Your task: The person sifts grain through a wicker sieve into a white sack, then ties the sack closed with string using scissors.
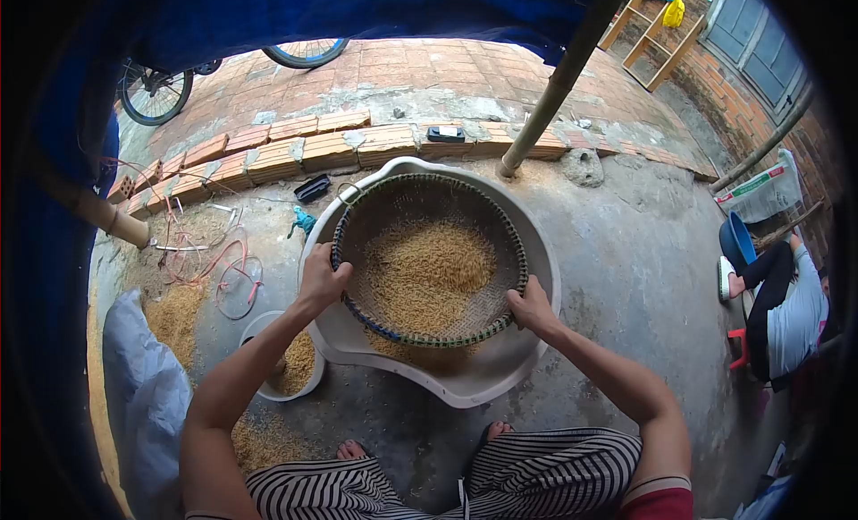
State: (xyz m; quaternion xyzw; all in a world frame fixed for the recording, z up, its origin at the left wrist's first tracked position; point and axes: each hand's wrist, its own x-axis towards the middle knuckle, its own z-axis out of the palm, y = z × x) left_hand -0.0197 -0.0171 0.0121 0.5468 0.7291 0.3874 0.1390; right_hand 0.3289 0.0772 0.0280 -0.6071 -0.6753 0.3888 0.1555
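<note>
A round woven sieve (353,292) with a dark bound rim is held over a large white basin (536,216). Golden grain (429,270), looking like unhusked rice, lies heaped on its mesh. My left hand (323,274) grips the rim at the left, thumb on top. On the opposite side my right hand (534,305) is closed round the rim, a little lower. More grain (429,355) shows in the basin below the sieve's near edge. The rest of the basin's floor is hidden by the sieve.
Left of the basin stands a white bucket (313,386) of grain, near a pale sack (147,377) and tangled pink cord (241,270). Bricks (277,158) edge the floor ahead, beside a bamboo pole (554,100). A person (795,314) sits at right by a blue basin (737,241).
</note>
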